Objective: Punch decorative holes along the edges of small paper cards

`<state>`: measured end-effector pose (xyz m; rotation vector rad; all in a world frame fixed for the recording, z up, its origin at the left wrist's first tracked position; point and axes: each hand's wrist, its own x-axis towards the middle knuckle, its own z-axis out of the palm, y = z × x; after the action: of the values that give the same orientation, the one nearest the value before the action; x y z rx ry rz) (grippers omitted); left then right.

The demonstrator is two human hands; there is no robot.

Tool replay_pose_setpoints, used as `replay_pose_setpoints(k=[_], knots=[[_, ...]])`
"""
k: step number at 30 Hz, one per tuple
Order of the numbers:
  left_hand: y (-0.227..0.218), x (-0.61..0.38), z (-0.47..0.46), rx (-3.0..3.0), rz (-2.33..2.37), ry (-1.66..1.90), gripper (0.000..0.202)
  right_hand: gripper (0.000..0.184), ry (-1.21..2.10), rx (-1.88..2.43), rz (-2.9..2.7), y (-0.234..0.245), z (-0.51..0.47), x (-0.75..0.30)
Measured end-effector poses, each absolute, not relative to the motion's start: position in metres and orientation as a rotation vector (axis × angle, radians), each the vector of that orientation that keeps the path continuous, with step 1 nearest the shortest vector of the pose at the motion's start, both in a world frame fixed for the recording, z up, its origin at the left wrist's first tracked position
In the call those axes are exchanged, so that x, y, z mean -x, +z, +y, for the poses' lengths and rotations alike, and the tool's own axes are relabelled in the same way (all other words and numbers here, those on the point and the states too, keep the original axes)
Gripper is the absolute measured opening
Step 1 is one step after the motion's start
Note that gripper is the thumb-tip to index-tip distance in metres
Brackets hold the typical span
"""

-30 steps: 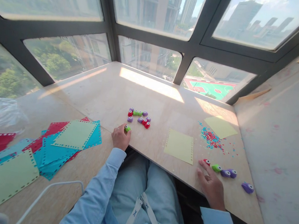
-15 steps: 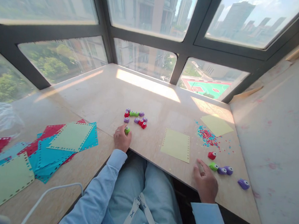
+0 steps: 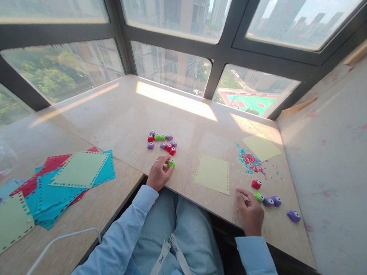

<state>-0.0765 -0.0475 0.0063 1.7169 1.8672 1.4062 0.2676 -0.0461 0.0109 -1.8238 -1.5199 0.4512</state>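
My left hand (image 3: 160, 172) is closed on a green craft punch (image 3: 171, 164), just above the table near its front edge. Beyond it lies a cluster of small craft punches (image 3: 160, 137) in purple, red and green. My right hand (image 3: 250, 212) rests at the front edge on the right, fingers loosely bent and apart, with nothing visible in it. Close to its fingertips are a green punch (image 3: 258, 197) and a red punch (image 3: 256, 184). Between the hands lies a pale yellow sheet (image 3: 213, 173) with holes punched along its sides.
Punched red, blue and pale green sheets (image 3: 59, 195) overlap at the left. Red and blue paper bits (image 3: 252, 161) lie scattered beside another yellow sheet (image 3: 261, 147). Two purple punches sit side by side at the right, with another purple punch (image 3: 294, 216) nearer the wall. A white cable (image 3: 66, 232) crosses the left table.
My left hand has moved right with the green punch, away from below the cluster's left end. My right hand has stayed near the same spot. The view has shifted slightly.
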Motion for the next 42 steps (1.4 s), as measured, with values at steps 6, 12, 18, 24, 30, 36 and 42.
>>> replay_pose_setpoints(k=[6,12,18,24,30,36,42], knots=[[0.012,0.046,-0.053,-1.796,1.843,1.324,0.033,0.045,0.406,1.824,-1.532,0.010,-0.047,-0.265],[0.007,0.026,-0.060,-1.915,1.827,1.275,0.035,0.046,0.291,1.784,-1.564,0.010,-0.051,-0.260],[0.010,0.029,-0.053,-2.020,1.741,1.015,0.036,0.049,0.196,1.748,-1.598,0.011,-0.055,-0.255],[0.018,0.021,-0.049,-1.951,1.943,0.807,0.028,0.050,0.267,1.792,-1.615,0.017,-0.058,-0.254],[0.017,0.003,-0.051,-1.929,2.150,0.742,0.039,0.055,0.687,1.849,-1.568,0.026,-0.057,-0.258],[0.019,0.004,-0.055,-1.905,2.049,0.816,0.049,0.072,1.213,1.765,-1.317,0.038,-0.059,-0.253],[0.021,0.002,-0.053,-1.877,2.044,0.772,0.039,0.070,1.380,1.664,-1.153,0.049,-0.063,-0.241]])
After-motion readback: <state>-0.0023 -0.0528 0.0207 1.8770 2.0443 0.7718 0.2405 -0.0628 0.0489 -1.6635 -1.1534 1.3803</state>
